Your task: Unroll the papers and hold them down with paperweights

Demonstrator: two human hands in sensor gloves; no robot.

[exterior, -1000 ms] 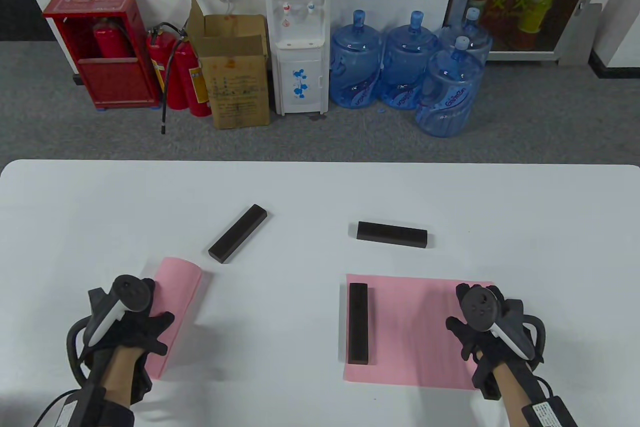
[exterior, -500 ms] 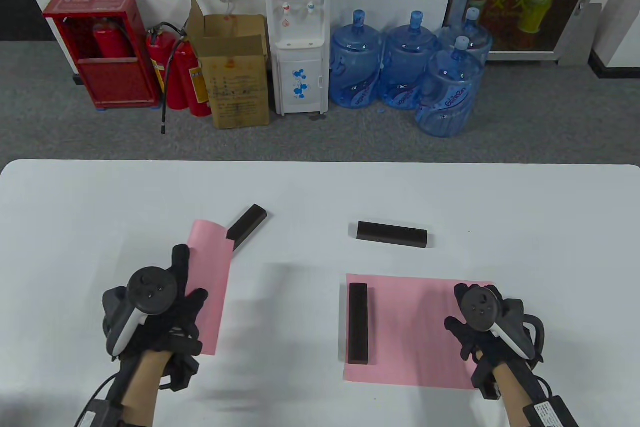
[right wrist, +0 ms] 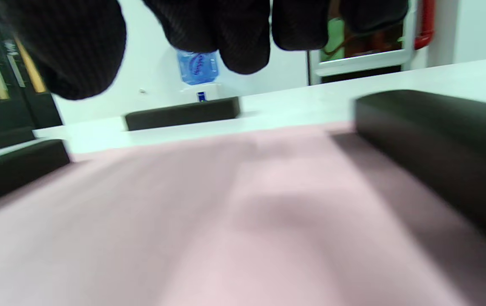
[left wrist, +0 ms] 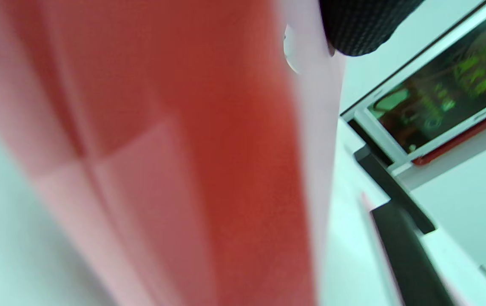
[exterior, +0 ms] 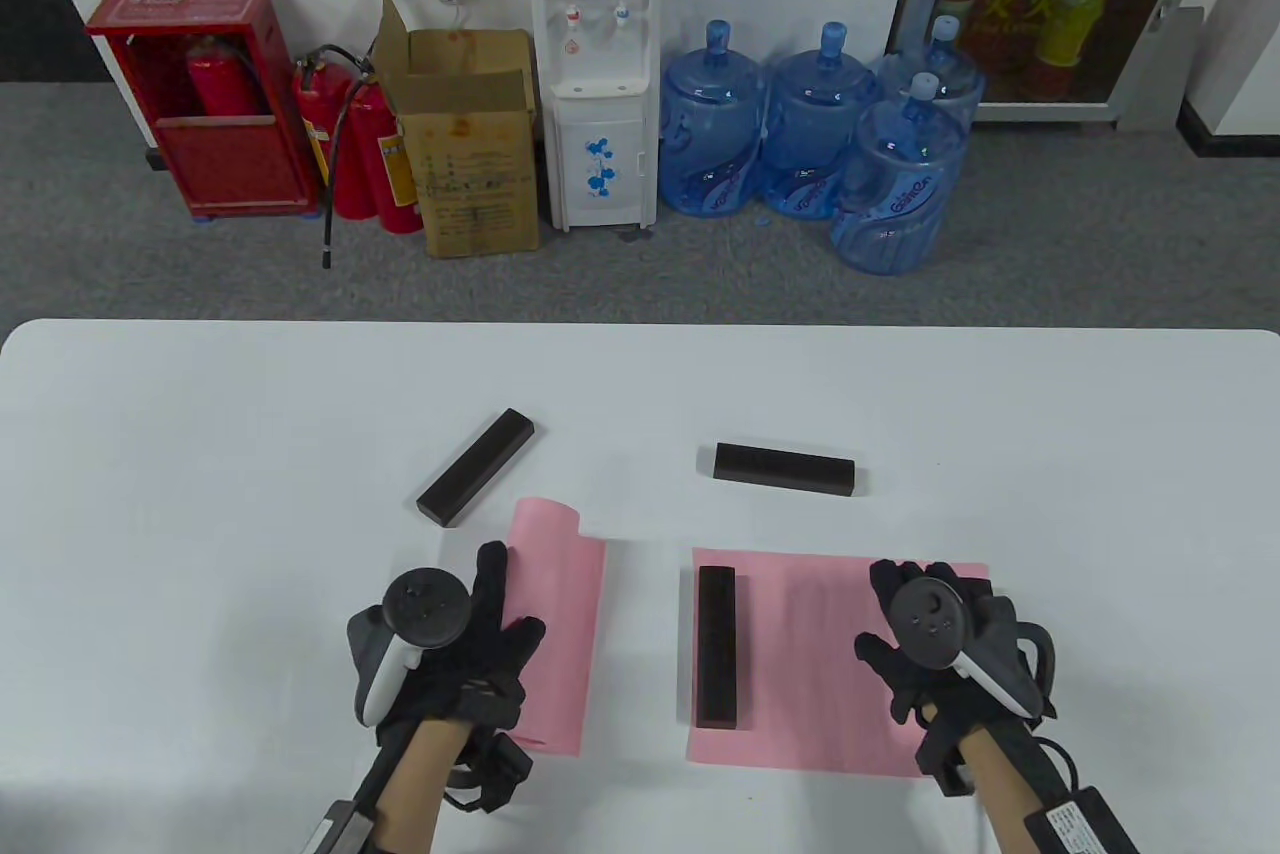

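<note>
My left hand (exterior: 470, 639) grips a rolled pink paper (exterior: 555, 634) by its left side, just left of the flat sheet. The roll fills the left wrist view (left wrist: 183, 161). A flat pink sheet (exterior: 820, 664) lies at front right with a dark paperweight (exterior: 717, 646) on its left edge. My right hand (exterior: 925, 639) hovers over the sheet's right part with fingers (right wrist: 234, 38) loose and holding nothing. In the right wrist view another dark block (right wrist: 438, 144) lies on the sheet close by; the table view hides it.
Two loose dark paperweights lie on the white table (exterior: 200, 454): a slanted one (exterior: 475, 481) beyond the roll and a level one (exterior: 785, 469) beyond the sheet. Water bottles, a dispenser and boxes stand on the floor behind.
My left hand lifted the pink roll from the table's left side and carried it right, to beside the flat sheet. My right hand shifted slightly left.
</note>
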